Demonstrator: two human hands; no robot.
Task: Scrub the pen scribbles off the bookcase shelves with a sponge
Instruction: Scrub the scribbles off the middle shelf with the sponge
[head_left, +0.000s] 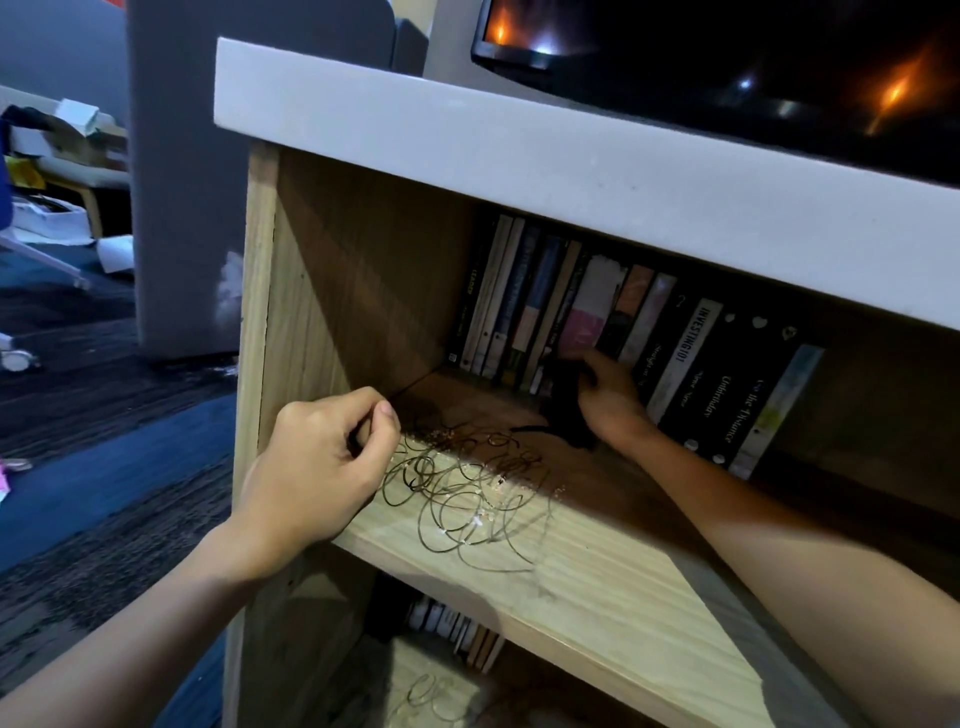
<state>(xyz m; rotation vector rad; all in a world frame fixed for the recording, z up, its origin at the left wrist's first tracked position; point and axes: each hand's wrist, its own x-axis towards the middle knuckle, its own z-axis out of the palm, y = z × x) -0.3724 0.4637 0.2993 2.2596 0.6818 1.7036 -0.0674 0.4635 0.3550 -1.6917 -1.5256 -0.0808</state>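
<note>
Basically not started on the scrubbing. Pen scribbles (462, 493) intact across the near-left part of the upper shelf (597, 571), loops dark and unsmudged, a few pale specks among them. Second scribble patch (431, 699) visible on the lower shelf, also untouched. Left hand (322, 462) hovering at the left edge of the upper shelf, just beside the scribbles, fingers curled in with thumb against forefinger; nothing visibly in it. Right hand (608, 397) reached to the far side of the shelf, against the foot of the row of books (623, 332), fingers around a dark object (566, 405) lying there. Too shadowed to confirm as the sponge, though likely given the task; grip itself partly hidden, so hold only probable. Dark strap-like bit trailing left from that object toward the scribbles. Done so far: nothing on either shelf, judging by the ink. Left: bring the dark object forward to the near-left patch, scrub the upper shelf, then the lower one.
</note>
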